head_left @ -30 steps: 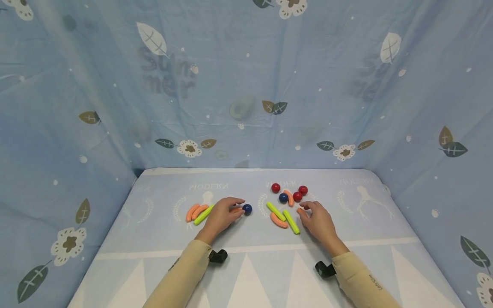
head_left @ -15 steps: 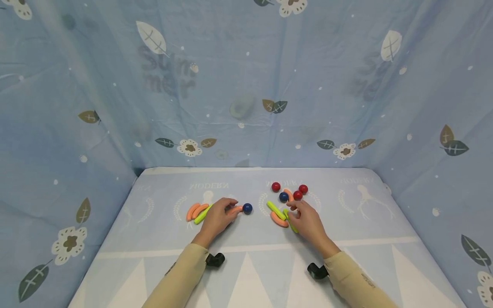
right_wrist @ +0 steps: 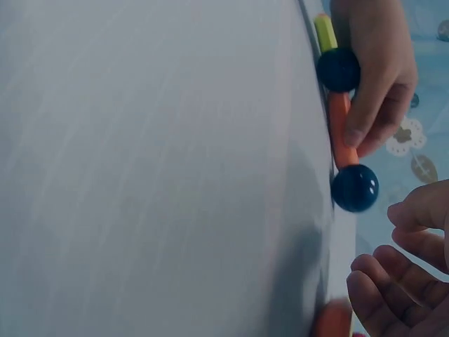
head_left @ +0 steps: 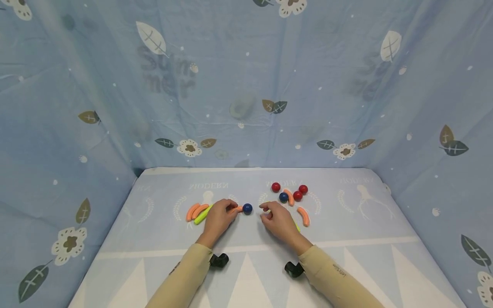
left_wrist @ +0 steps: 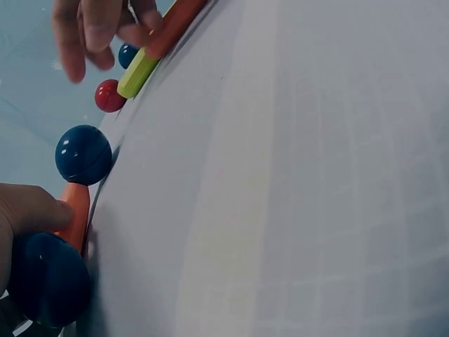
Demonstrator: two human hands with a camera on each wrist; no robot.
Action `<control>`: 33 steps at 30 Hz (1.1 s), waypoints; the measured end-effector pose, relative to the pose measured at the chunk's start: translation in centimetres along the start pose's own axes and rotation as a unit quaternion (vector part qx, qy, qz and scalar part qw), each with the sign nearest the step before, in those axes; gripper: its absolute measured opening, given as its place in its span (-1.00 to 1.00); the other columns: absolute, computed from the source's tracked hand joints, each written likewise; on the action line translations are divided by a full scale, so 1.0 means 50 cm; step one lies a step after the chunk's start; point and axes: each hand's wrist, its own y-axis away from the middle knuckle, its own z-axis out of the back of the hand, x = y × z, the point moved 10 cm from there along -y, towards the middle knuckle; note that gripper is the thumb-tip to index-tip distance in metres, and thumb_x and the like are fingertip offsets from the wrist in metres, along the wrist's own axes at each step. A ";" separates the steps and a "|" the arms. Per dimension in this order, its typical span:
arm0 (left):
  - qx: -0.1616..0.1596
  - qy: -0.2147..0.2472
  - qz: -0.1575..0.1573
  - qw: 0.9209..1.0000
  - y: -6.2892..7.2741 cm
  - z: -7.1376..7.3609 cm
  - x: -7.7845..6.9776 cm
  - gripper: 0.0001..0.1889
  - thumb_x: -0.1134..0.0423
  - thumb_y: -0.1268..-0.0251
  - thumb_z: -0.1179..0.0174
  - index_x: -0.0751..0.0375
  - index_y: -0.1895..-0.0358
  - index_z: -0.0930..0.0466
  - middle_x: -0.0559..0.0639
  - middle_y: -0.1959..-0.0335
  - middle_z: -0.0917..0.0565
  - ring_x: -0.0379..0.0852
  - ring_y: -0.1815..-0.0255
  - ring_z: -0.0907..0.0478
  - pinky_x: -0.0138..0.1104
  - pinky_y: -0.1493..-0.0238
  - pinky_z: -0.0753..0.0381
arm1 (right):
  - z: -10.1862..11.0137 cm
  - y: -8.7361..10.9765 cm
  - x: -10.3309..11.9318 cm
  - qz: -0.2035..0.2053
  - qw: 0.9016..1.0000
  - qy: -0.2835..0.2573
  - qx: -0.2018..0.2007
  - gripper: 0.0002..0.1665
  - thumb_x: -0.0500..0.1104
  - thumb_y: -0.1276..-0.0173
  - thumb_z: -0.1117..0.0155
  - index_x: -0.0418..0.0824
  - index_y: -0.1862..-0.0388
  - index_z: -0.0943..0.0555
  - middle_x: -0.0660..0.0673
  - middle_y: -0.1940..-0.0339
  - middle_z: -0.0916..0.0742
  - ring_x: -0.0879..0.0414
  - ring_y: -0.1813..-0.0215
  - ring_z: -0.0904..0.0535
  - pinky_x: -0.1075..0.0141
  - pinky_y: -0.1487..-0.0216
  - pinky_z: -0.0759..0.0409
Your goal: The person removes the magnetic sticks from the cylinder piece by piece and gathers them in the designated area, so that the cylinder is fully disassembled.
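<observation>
In the head view my left hand (head_left: 218, 220) pinches an orange curved stick (head_left: 237, 209) close over the table. A dark blue ball (head_left: 247, 208) is at the stick's right end. The left wrist view shows a second blue ball (left_wrist: 49, 279) at its other end, which my hand hides from the head view. My right hand (head_left: 280, 220) hovers to the right of the first ball, fingers loosely bent and holding nothing. Beneath it a bright green stick (head_left: 298, 228) is mostly covered. Another orange curved stick (head_left: 303, 216) lies to its right.
Behind my right hand lie several red balls (head_left: 275, 187), a blue ball (head_left: 283, 197) and an orange curved stick (head_left: 290, 197). Left of my left hand are two orange sticks (head_left: 191, 212) and a green stick (head_left: 203, 215). A patterned blue curtain (head_left: 246, 85) encloses the table.
My right hand has moved left across the green sticks toward the blue ball, uncovering the orange stick on the right. My left hand has shifted slightly left since the first frame, still on its stick.
</observation>
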 end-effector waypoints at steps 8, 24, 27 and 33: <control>-0.008 0.002 0.000 1.000 0.000 0.001 -0.003 -0.88 0.23 -0.23 -0.46 0.09 0.19 -0.78 -0.05 0.25 -0.73 -0.12 0.28 -0.59 -0.18 0.18 -0.59 | -0.054 -0.027 0.013 -0.015 0.999 -0.035 0.024 -0.53 -0.12 -0.35 -0.46 -0.12 -0.22 -0.62 -0.07 0.00 -0.70 0.25 0.28 -0.55 0.38 0.26 -0.58; -0.015 0.017 -0.013 1.000 0.001 0.003 -0.002 -0.92 0.26 -0.25 -0.44 0.07 0.21 -0.79 -0.07 0.28 -0.73 -0.13 0.29 -0.61 -0.18 0.20 -0.60 | -0.080 -0.050 0.027 -0.007 0.999 -0.045 0.028 -0.56 -0.11 -0.34 -0.49 -0.09 -0.18 -0.65 -0.01 0.16 -0.65 0.18 0.23 -0.51 0.28 0.18 -0.56; -0.013 0.021 -0.008 1.000 0.001 0.002 0.001 -0.92 0.25 -0.25 -0.44 0.06 0.22 -0.79 -0.08 0.29 -0.73 -0.14 0.31 -0.59 -0.20 0.22 -0.58 | -0.082 -0.051 0.028 -0.016 0.999 -0.042 0.029 -0.58 -0.09 -0.34 -0.49 -0.09 -0.15 -0.65 0.00 0.16 -0.66 0.18 0.23 -0.52 0.28 0.16 -0.57; -0.012 0.011 -0.012 1.000 0.001 0.001 -0.001 -0.92 0.23 -0.25 -0.45 0.04 0.22 -0.79 -0.08 0.28 -0.74 -0.17 0.35 -0.56 -0.24 0.26 -0.55 | -0.084 -0.052 0.031 -0.014 0.999 -0.031 0.029 -0.61 -0.11 -0.34 -0.49 -0.11 -0.10 -0.65 -0.02 0.14 -0.68 0.19 0.23 -0.55 0.28 0.15 -0.60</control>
